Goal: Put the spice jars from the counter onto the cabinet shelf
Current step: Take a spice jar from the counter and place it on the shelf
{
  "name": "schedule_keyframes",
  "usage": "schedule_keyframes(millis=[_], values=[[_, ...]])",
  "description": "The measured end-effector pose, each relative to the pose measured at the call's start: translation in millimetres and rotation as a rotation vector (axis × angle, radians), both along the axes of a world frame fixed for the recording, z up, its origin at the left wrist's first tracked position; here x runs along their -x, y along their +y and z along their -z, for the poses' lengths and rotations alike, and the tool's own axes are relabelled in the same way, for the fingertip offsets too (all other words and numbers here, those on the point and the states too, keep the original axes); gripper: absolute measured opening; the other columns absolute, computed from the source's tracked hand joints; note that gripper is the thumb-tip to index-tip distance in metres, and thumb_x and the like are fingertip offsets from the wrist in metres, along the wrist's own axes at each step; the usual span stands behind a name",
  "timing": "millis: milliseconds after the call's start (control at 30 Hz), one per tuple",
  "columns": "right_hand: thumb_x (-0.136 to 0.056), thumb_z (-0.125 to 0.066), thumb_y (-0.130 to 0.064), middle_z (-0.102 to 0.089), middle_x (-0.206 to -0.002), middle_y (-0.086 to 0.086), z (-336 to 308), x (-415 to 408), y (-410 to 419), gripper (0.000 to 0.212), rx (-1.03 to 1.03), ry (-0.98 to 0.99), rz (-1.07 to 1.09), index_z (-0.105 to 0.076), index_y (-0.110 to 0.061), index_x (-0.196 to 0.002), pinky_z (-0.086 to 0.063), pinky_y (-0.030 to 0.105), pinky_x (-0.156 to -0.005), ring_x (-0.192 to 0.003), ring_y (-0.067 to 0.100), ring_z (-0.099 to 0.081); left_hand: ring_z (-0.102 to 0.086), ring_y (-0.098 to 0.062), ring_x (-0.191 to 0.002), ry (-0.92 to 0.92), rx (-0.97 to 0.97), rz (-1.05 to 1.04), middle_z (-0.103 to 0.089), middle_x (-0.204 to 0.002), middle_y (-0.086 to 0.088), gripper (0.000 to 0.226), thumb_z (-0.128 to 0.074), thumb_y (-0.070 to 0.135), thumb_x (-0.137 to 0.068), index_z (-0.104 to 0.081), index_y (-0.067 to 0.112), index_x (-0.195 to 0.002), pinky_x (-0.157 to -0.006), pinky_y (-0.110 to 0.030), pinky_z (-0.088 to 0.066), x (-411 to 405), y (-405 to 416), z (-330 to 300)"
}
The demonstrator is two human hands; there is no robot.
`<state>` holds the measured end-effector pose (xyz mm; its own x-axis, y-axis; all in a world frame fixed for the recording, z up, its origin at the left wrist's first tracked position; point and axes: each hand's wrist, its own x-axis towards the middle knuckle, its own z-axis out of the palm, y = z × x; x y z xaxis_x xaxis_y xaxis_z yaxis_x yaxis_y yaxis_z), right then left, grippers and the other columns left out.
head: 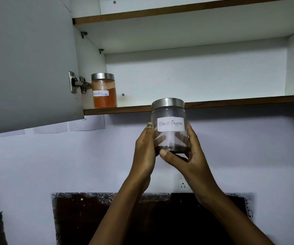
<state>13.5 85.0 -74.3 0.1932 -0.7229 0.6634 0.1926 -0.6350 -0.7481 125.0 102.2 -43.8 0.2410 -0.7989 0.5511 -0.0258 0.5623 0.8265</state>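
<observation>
From the head camera, I am holding up a clear glass jar with a brushed steel lid and a white handwritten "Black Pepper" label (170, 125), upright, just below the brown front edge of the lower white cabinet shelf (231, 103). My left hand (145, 152) is grasping its left side; my right hand (186, 156) is grasping its right side and base, thumb under the bottom. Left of this jar, on the shelf, a steel-lidded glass jar of orange-red chilli powder (104, 91) is standing beside the open grey cabinet door (27, 59).
</observation>
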Motion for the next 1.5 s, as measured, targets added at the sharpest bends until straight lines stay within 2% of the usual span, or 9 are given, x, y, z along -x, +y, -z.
schedule_keyframes(millis=[100,300,500,633,767,933,1133,1267,1500], values=[[-0.072,-0.077,-0.028,-0.037,-0.144,-0.012,0.6,-3.5,-0.2,0.098,0.063,0.04,0.082,-0.012,-0.041,-0.146,-0.044,0.034,-0.105,-0.126,0.007,-0.046,-0.06,-0.005,-0.112,-0.02,0.005,-0.038,-0.064,-0.121,0.006,0.041,-0.027,0.043,-0.101,-0.054,0.029,-0.128,-0.075,-0.013,-0.055,1.3,-1.0,2.3],[-0.075,-0.075,-0.027,-0.03,-0.146,-0.015,5.1,-12.5,-1.4,0.102,0.11,0.086,0.154,-0.004,-0.042,-0.146,-0.04,0.023,-0.103,-0.129,-0.001,-0.039,-0.059,-0.007,-0.114,-0.012,-0.004,-0.055,-0.063,-0.125,0.004,0.042,-0.025,0.041,-0.102,-0.05,0.027,-0.133,-0.072,-0.009,-0.053,-2.0,-2.0,3.4],[-0.076,-0.074,-0.028,-0.027,-0.148,-0.015,7.2,-20.4,-4.2,0.102,0.121,0.115,0.155,-0.001,-0.04,-0.147,-0.039,0.028,-0.106,-0.129,-0.001,-0.038,-0.056,-0.01,-0.119,-0.029,-0.02,-0.08,-0.059,-0.13,0.004,0.044,-0.025,0.042,-0.101,-0.046,0.029,-0.137,-0.079,-0.011,-0.049,-8.8,-2.7,6.1],[-0.076,-0.074,-0.027,-0.03,-0.147,-0.011,-3.0,-29.6,-8.4,0.102,0.153,0.115,0.164,-0.002,-0.038,-0.147,-0.04,0.028,-0.105,-0.129,0.002,-0.039,-0.053,-0.002,-0.116,-0.13,-0.015,-0.049,-0.051,-0.139,0.007,0.046,-0.024,0.045,-0.1,-0.036,0.035,-0.143,-0.074,-0.001,-0.047,-21.1,-1.0,2.3],[-0.076,-0.074,-0.025,-0.027,-0.151,-0.003,-37.4,-44.3,-25.1,0.103,0.219,0.072,0.163,-0.001,-0.031,-0.149,-0.038,0.042,-0.109,-0.135,0.014,-0.036,-0.034,0.0,-0.134,-0.268,0.056,-0.067,-0.033,-0.152,0.014,0.053,-0.033,0.042,-0.099,-0.015,0.042,-0.148,-0.101,-0.018,-0.033,-32.5,1.5,-16.0],[-0.076,-0.074,-0.021,-0.024,-0.148,0.008,-82.3,-78.5,-56.4,0.107,0.371,0.197,0.296,0.004,-0.021,-0.148,-0.037,0.02,-0.095,-0.132,0.016,-0.034,-0.048,-0.003,-0.119,-0.377,0.113,-0.278,-0.039,-0.141,0.01,0.062,-0.05,0.036,-0.095,-0.018,0.028,-0.147,-0.095,-0.018,-0.044,-51.8,-19.6,-57.9],[-0.077,-0.07,-0.023,-0.03,-0.148,0.012,-117.3,-113.2,-94.6,0.104,0.418,0.317,0.43,0.005,-0.018,-0.149,-0.037,0.036,-0.102,-0.122,0.023,-0.048,-0.045,-0.029,-0.126,-0.483,0.037,-0.479,-0.041,-0.141,-0.01,0.06,-0.054,0.039,-0.091,-0.032,0.014,-0.141,-0.102,-0.047,-0.044,-84.5,-59.8,-100.6],[-0.078,-0.068,-0.028,-0.036,-0.145,0.012,-114.9,-124.5,-112.8,0.1,0.401,0.39,0.504,0.003,-0.017,-0.149,-0.027,0.043,-0.109,-0.122,0.026,-0.049,-0.026,-0.03,-0.138,-0.608,-0.143,-0.674,-0.029,-0.15,-0.01,0.071,-0.048,0.054,-0.089,-0.027,0.016,-0.144,-0.11,-0.05,-0.027,-97.6,-79.2,-98.6],[-0.087,-0.054,-0.034,-0.049,-0.134,0.011,-115.6,-140.8,-125.8,0.089,0.421,0.589,0.784,0.006,-0.005,-0.146,-0.03,0.044,-0.099,-0.115,0.027,-0.05,-0.036,-0.027,-0.132,-0.69,-0.19,-0.852,-0.046,-0.141,-0.009,0.063,-0.04,0.053,-0.093,-0.034,0.013,-0.141,-0.104,-0.047,-0.023,-105.2,-97.8,-93.5]])
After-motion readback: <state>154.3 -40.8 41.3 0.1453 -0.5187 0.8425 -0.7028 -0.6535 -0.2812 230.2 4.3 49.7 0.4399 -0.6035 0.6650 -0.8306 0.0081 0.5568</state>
